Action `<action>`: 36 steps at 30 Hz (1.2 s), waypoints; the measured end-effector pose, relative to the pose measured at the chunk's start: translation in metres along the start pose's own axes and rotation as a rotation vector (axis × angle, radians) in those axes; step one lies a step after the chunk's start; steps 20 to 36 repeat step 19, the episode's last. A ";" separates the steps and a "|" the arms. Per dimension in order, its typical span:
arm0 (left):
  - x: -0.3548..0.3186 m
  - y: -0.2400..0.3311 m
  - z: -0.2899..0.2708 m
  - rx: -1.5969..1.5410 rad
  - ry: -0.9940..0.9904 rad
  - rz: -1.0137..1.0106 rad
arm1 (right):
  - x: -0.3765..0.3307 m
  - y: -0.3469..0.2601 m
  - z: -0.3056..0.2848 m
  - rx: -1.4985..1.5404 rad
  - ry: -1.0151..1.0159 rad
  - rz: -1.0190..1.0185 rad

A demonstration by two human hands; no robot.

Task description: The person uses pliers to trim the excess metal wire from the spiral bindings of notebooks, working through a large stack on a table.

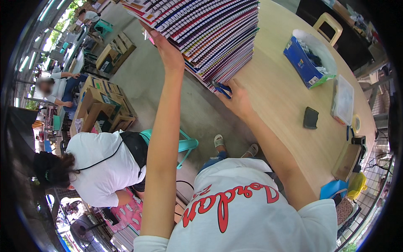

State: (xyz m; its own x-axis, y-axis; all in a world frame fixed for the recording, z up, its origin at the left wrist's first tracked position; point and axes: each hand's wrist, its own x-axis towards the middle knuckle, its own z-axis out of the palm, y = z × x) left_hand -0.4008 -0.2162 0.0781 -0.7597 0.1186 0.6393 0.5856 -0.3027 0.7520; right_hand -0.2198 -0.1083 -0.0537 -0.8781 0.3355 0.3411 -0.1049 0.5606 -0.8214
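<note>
A tall stack of spiral-bound notebooks stands at the top of the view, its many-coloured spines facing me. My left hand lies against the stack's left side with fingers stretched along it; some fingertips are hidden behind the notebooks. At the stack's lower near corner, my right hand is closed around blue-handled pliers. Their dark jaws touch or nearly touch the bottom spines; exactly what lies between them is too small to tell.
On the table are a blue box, a dark block, a clear plastic container and a tape roll. To my left a person in a white shirt sits near a green stool. Cardboard boxes stand beyond.
</note>
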 end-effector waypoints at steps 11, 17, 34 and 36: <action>0.002 -0.002 -0.003 0.142 0.023 0.079 | -0.013 0.002 0.026 -0.105 0.134 -0.011; -0.003 0.010 0.011 -0.017 0.049 -0.025 | -0.009 0.011 0.034 -0.101 0.166 -0.021; -0.002 0.010 0.005 0.014 0.045 -0.014 | -0.009 0.013 0.037 0.035 0.130 -0.017; -0.002 0.010 0.005 0.014 0.045 -0.014 | -0.009 0.013 0.037 0.035 0.130 -0.017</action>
